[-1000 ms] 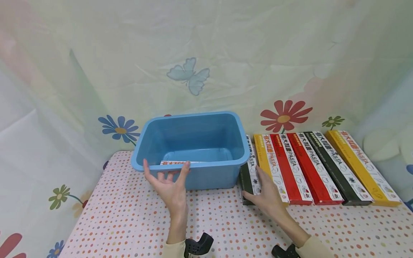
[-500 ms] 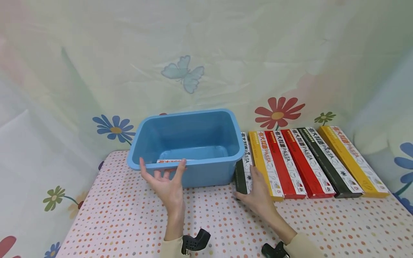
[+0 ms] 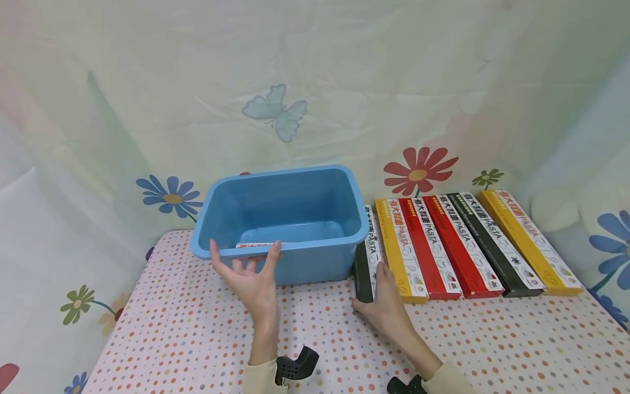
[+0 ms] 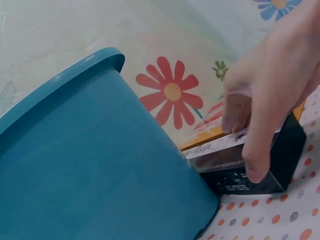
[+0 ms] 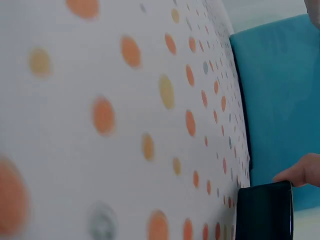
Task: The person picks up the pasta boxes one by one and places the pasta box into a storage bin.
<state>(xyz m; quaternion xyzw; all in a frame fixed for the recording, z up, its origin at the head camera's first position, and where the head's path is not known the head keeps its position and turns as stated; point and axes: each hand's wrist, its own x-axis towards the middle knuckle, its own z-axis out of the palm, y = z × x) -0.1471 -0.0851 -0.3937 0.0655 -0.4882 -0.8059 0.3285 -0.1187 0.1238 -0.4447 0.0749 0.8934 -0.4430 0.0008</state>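
My left hand [image 3: 256, 287] holds the near rim of a blue plastic tub [image 3: 315, 265], with the middle fingers bent under the rim and the outer fingertips up against it. Inside the tub, the white top of a pasta box [image 3: 258, 244] shows just past the rim. To the tub's right, my right hand [image 3: 386, 306] grips the near end of a dark green and white pasta box [image 3: 364, 273]. In the left wrist view, its thumb presses the side of that box [image 4: 235, 180] and the other fingers bend over the top. The left hand is out of that view.
Right of the gripped box lie more pasta boxes side by side: yellow [image 3: 401, 251], red [image 3: 428, 249], another red [image 3: 462, 246], dark green [image 3: 494, 246] and yellow [image 3: 531, 243]. A dotted cloth [image 3: 187, 334] covers the table. A flowered curtain [image 3: 344, 98] hangs close behind.
The gripped dark green box has slid slightly toward me, its far end now behind its neighbour's. The left hand stays at the tub's rim. The whole head view has shifted a little.
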